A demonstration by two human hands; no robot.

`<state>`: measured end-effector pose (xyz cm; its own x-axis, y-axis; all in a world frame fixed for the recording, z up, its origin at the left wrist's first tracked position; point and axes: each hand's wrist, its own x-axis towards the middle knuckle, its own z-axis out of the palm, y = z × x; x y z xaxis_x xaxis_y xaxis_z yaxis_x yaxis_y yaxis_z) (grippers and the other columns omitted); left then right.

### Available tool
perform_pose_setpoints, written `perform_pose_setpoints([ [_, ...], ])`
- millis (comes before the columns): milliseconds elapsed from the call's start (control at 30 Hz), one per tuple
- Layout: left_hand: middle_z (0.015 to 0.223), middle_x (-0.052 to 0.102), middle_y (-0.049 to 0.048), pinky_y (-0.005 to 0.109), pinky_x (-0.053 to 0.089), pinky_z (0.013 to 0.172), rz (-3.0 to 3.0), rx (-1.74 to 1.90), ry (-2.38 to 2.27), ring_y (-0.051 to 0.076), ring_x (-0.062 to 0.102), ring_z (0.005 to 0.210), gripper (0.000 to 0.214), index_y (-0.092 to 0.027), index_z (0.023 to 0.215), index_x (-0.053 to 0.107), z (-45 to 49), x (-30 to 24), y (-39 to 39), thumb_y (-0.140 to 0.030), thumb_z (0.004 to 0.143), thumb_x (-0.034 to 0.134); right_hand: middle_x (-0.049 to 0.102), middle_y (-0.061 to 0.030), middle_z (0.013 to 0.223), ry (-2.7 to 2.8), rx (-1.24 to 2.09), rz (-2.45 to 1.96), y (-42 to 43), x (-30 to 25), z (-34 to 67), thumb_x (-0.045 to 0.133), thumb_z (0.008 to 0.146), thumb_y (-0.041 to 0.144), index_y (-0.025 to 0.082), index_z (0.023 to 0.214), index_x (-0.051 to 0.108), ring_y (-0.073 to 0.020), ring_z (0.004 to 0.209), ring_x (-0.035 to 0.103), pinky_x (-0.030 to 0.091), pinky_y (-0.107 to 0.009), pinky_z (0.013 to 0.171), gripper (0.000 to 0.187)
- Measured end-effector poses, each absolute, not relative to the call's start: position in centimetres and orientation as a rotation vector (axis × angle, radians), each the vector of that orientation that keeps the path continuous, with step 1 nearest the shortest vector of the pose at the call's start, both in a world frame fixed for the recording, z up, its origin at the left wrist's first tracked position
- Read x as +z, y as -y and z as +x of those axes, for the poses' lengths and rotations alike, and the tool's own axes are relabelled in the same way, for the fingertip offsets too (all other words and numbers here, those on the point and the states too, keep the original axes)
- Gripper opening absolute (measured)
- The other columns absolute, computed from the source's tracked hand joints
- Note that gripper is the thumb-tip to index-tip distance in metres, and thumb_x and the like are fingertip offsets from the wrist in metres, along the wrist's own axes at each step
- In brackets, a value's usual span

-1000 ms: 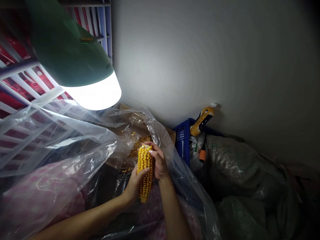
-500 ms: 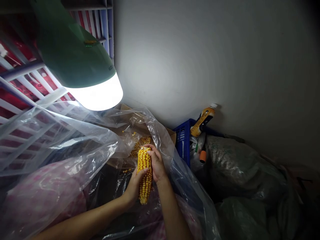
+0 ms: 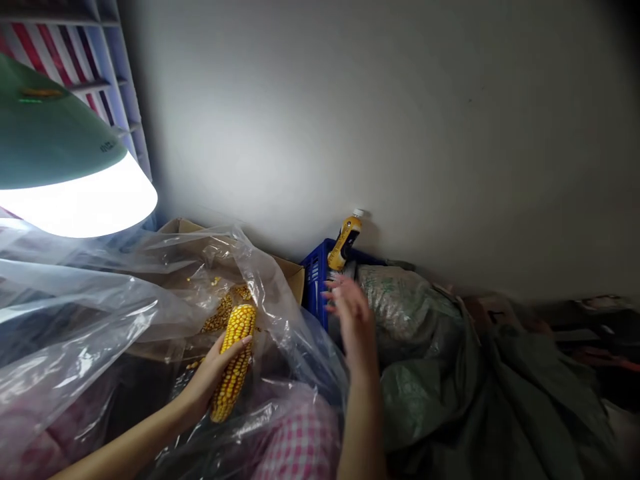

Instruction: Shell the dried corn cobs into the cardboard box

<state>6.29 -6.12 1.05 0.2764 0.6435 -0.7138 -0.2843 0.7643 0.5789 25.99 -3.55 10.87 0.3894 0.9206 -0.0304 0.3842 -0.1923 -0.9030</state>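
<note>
My left hand (image 3: 213, 370) is closed around a yellow ear of corn (image 3: 235, 360), its thumb lying across the kernels. The cob tilts above an opened clear plastic bag (image 3: 280, 310). Loose kernels (image 3: 217, 320) lie heaped in the bag behind the cob. Off to the right, my right hand (image 3: 353, 317) is raised with its fingers apart and nothing visible in it, slightly blurred. It is in front of a blue plastic crate (image 3: 314, 277), just below a yellow-and-black bottle with a white cap (image 3: 345, 240).
A lit green lamp (image 3: 65, 140) hangs at the upper left before a slatted rack (image 3: 113, 67). Cardboard (image 3: 293, 277) shows behind the plastic. Dark green sacks (image 3: 425, 373) fill the right side, against a pale wall (image 3: 350, 120).
My right hand has let go of the corn and moved right toward the crate. The left hand still holds the cob. The view has turned to the right.
</note>
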Motion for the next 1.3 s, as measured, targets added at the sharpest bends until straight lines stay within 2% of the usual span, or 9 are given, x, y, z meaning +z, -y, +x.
perform_pose_setpoints([
  [100, 0.073, 0.062, 0.0023, 0.025, 0.047, 0.050, 0.445, 0.694, -1.096, 0.018, 0.061, 0.060, 0.057, -0.021, 0.109, 0.048, 6.5, 1.8, 6.6, -0.046, 0.062, 0.068, 0.052, -0.0123, 0.121, 0.946, 0.406, -2.455, 1.7, 8.7, 34.4, 0.043, 0.079, 0.042, 0.019, 0.125, 0.043, -0.0232, 0.109, 0.050, 0.041, -0.032, 0.086, 0.051],
  [200, 0.080, 0.063, 0.0037, 0.027, 0.048, 0.055, 0.457, 0.687, -1.022, 0.019, 0.063, 0.063, 0.059, -0.022, 0.113, 0.044, 6.5, 1.9, 7.0, -0.046, 0.063, 0.067, 0.054, -0.0235, 0.114, 0.855, 0.494, -2.645, 0.3, 4.6, 38.9, 0.055, 0.071, 0.037, 0.007, 0.118, 0.048, -0.0315, 0.108, 0.051, 0.041, -0.038, 0.083, 0.056],
  [333, 0.084, 0.063, 0.0043, 0.029, 0.049, 0.060, 0.390, 0.648, -0.961, 0.019, 0.063, 0.065, 0.057, -0.024, 0.116, 0.041, 5.8, 1.4, 7.8, -0.054, 0.070, 0.057, 0.063, -0.0158, 0.085, 0.827, 0.718, -2.661, 0.0, 1.4, 40.1, 0.052, 0.072, 0.040, 0.010, 0.098, 0.057, -0.0242, 0.074, 0.062, 0.046, -0.033, 0.062, 0.040],
  [500, 0.074, 0.059, 0.0007, 0.023, 0.043, 0.046, 0.453, 0.660, -1.004, 0.014, 0.057, 0.055, 0.058, -0.023, 0.117, 0.042, 5.0, 1.0, 8.6, -0.053, 0.070, 0.058, 0.055, -0.0025, 0.060, 0.737, 1.008, -2.570, 0.5, 1.7, 40.4, 0.059, 0.066, 0.037, 0.016, 0.089, 0.052, -0.0133, 0.046, 0.051, 0.039, -0.024, 0.045, 0.032],
  [833, 0.068, 0.055, 0.0000, 0.024, 0.044, 0.050, 0.653, 0.762, -1.028, 0.014, 0.055, 0.057, 0.044, -0.016, 0.088, 0.048, 4.6, 1.1, 9.0, -0.045, 0.062, 0.067, 0.050, -0.0007, 0.061, 0.494, 1.434, -1.976, 4.5, 5.3, 37.9, 0.034, 0.071, 0.015, 0.016, 0.069, 0.042, -0.0069, 0.052, 0.051, 0.044, -0.017, 0.050, 0.008],
  [967, 0.069, 0.056, -0.0003, 0.025, 0.045, 0.051, 0.742, 0.819, -1.083, 0.013, 0.055, 0.055, 0.046, -0.016, 0.089, 0.047, 4.9, 0.2, 8.5, -0.047, 0.060, 0.067, 0.045, 0.0045, 0.056, 0.586, 1.418, -1.796, 8.5, 9.5, 34.1, 0.040, 0.077, 0.027, 0.018, 0.088, 0.049, -0.0059, 0.038, 0.040, 0.033, -0.016, 0.036, 0.017],
  [1033, 0.071, 0.058, 0.0013, 0.027, 0.045, 0.054, 0.824, 0.837, -1.136, 0.015, 0.056, 0.058, 0.047, -0.016, 0.089, 0.048, 5.0, -0.9, 8.2, -0.050, 0.060, 0.065, 0.049, 0.0059, 0.059, 0.821, 1.375, -1.821, 11.4, 11.5, 31.3, 0.048, 0.077, 0.041, 0.025, 0.114, 0.044, -0.0071, 0.035, 0.039, 0.028, -0.017, 0.032, 0.041],
  [1133, 0.080, 0.062, 0.0062, 0.031, 0.046, 0.065, 1.030, 0.856, -1.291, 0.021, 0.060, 0.073, 0.048, -0.014, 0.089, 0.052, 4.8, -3.3, 7.9, -0.051, 0.060, 0.063, 0.053, 0.0043, 0.058, 1.291, 1.250, -2.135, 15.3, 13.2, 26.8, 0.045, 0.078, 0.049, 0.025, 0.122, 0.046, -0.0092, 0.035, 0.044, 0.033, -0.020, 0.035, 0.050],
  [1300, 0.096, 0.064, 0.0105, 0.033, 0.044, 0.074, 1.159, 0.720, -1.515, 0.025, 0.060, 0.088, 0.050, -0.014, 0.098, 0.054, 2.8, -8.8, 9.2, -0.052, 0.065, 0.058, 0.067, -0.0059, 0.096, 1.909, 0.907, -2.353, 16.4, 11.7, 21.9, 0.039, 0.083, 0.037, 0.026, 0.112, 0.059, -0.0210, 0.093, 0.060, 0.042, -0.030, 0.079, 0.037],
])
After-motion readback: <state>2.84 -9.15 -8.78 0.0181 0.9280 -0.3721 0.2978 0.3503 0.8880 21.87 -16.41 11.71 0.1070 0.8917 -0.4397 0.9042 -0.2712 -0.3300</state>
